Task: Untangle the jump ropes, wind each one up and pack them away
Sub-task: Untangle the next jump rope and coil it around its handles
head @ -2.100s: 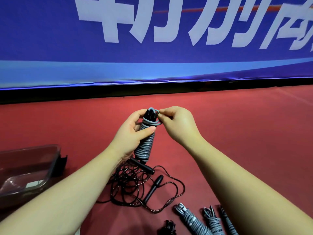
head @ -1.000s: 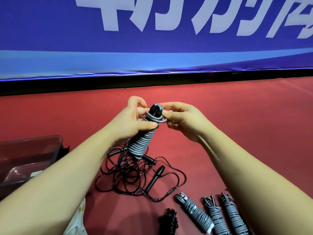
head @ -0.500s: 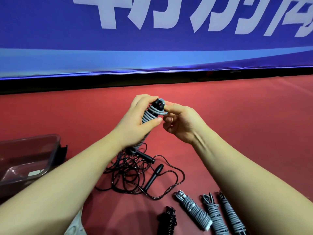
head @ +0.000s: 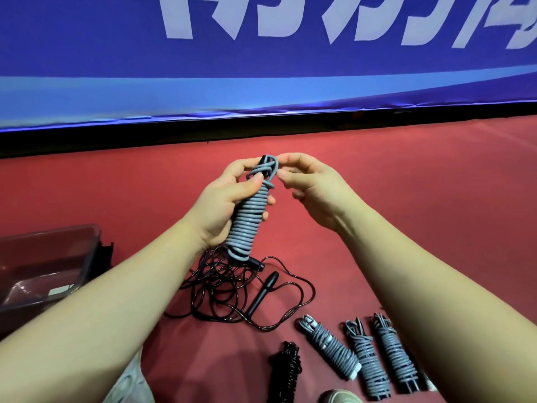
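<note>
Red floor [head: 421,193] beneath: left hand [head: 220,210] wraps its grip round the rope [head: 250,219] mid-coil, axis tilting up past the grip; right hand [head: 315,190] sits at the top loop above, pinch unclear.

At the centre of the frame, the grey jump rope wound in tight rings [head: 248,219] shows black handle tips at top and bottom. Below it, the thin glossy black jump rope in a loose tangle [head: 232,286] lies on the matt red floor [head: 421,184]. At lower right, three wound rope bundles [head: 366,362] are the same grey, beside an all-black wound bundle [head: 286,370]. Across the top, the cloth banner [head: 87,53] is deep blue with white characters and a paler blue band
</note>
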`<action>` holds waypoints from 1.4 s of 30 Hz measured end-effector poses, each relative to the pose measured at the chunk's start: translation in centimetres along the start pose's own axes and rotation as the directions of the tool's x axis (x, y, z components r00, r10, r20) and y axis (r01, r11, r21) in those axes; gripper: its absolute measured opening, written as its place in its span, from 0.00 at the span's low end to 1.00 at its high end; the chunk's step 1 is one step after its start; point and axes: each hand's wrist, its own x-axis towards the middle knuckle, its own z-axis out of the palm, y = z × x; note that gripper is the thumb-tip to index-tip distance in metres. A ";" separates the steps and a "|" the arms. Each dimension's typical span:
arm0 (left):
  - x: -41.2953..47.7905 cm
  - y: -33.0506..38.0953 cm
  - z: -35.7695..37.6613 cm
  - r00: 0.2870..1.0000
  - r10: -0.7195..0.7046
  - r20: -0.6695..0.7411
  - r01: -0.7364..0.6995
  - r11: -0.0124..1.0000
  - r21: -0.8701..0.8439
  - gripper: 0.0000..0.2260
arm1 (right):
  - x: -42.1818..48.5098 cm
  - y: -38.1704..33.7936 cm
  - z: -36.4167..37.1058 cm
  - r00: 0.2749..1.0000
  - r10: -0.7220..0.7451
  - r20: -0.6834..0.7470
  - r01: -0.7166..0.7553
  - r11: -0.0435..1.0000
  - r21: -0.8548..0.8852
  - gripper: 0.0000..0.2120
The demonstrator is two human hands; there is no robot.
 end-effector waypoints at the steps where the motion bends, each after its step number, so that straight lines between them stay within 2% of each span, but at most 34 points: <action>1: 0.0 -0.1 0.2 1.000 -0.013 0.007 0.013 1.000 -0.024 0.15 | 0.0 0.0 0.0 1.000 -0.025 -0.012 0.025 0.999 -0.022 0.09; 6: 0.4 -0.7 0.8 0.999 -0.042 0.011 0.043 0.976 -0.215 0.16 | 0.2 0.2 -0.3 0.987 -0.153 -0.044 0.143 0.972 -0.187 0.12; 9: 0.4 -1.3 0.9 0.997 -0.066 -0.033 0.055 0.964 -0.261 0.14 | 0.1 1.1 -0.5 0.967 -0.243 -0.072 0.170 0.833 -0.526 0.09; 11: 0.6 -1.5 1.0 0.991 -0.098 -0.087 0.072 0.963 -0.260 0.11 | -0.2 1.8 -0.6 0.963 -0.259 -0.076 0.158 0.768 -0.620 0.07; 17: 1.1 -3.0 1.4 0.944 -0.279 -0.175 0.246 0.950 -0.192 0.07 | -0.7 3.9 -1.6 0.982 -0.071 -0.173 -0.017 0.890 -0.456 0.11; 19: 1.1 -4.0 1.5 0.927 -0.309 -0.214 0.275 0.945 -0.176 0.04 | -1.0 4.8 -2.0 0.981 0.036 -0.189 -0.112 0.904 -0.412 0.09; 21: 1.3 -5.2 1.3 0.899 -0.335 -0.281 0.285 0.936 -0.206 0.03 | -1.7 6.1 -2.5 0.955 0.222 -0.194 -0.276 0.906 -0.321 0.08; 23: 1.8 -6.8 0.9 0.861 -0.367 -0.353 0.294 0.924 -0.243 0.05 | -3.0 7.6 -2.8 0.878 0.474 -0.061 -0.478 0.866 -0.146 0.08; 25: 2.2 -8.7 0.5 0.820 -0.406 -0.403 0.314 0.908 -0.277 0.06 | -4.3 9.4 -2.5 0.771 0.620 0.145 -0.614 0.785 -0.087 0.05; 27: 2.3 -10.7 0.3 0.784 -0.461 -0.415 0.363 0.884 -0.295 0.05 | -4.8 11.0 -2.4 0.730 0.642 0.236 -0.636 0.764 -0.113 0.05; 29: 1.9 -12.2 0.4 0.759 -0.519 -0.394 0.413 0.851 -0.325 0.06 | -4.8 11.7 -2.9 0.734 0.629 0.255 -0.628 0.772 -0.096 0.04; 31: 1.5 -13.3 0.7 0.752 -0.550 -0.363 0.442 0.830 -0.341 0.07 | -4.8 12.2 -3.4 0.709 0.647 0.281 -0.656 0.751 -0.073 0.03; 34: 0.5 -15.0 0.9 0.749 -0.569 -0.341 0.519 0.822 -0.232 0.10 | -5.4 14.2 -2.7 0.694 0.670 0.262 -0.673 0.734 -0.092 0.04; 36: -0.7 -16.4 0.0 0.680 -0.637 -0.363 0.663 0.746 -0.066 0.11 | -6.3 16.6 -0.8 0.654 0.714 0.250 -0.690 0.699 -0.190 0.04; 38: -2.3 -18.0 -1.6 0.572 -0.718 -0.396 0.802 0.590 0.090 0.10 | -7.4 19.3 1.3 0.606 0.772 0.192 -0.694 0.630 -0.349 0.03; 40: -3.9 -19.7 -3.8 0.502 -0.759 -0.414 0.865 0.442 0.238 0.08 | -8.2 21.4 3.0 0.589 0.799 0.120 -0.663 0.563 -0.494 0.06; 42: -5.0 -21.2 -6.1 0.458 -0.789 -0.410 0.854 0.262 0.450 0.07 | -9.2 23.0 4.4 0.581 0.804 0.126 -0.516 0.483 -0.708 0.12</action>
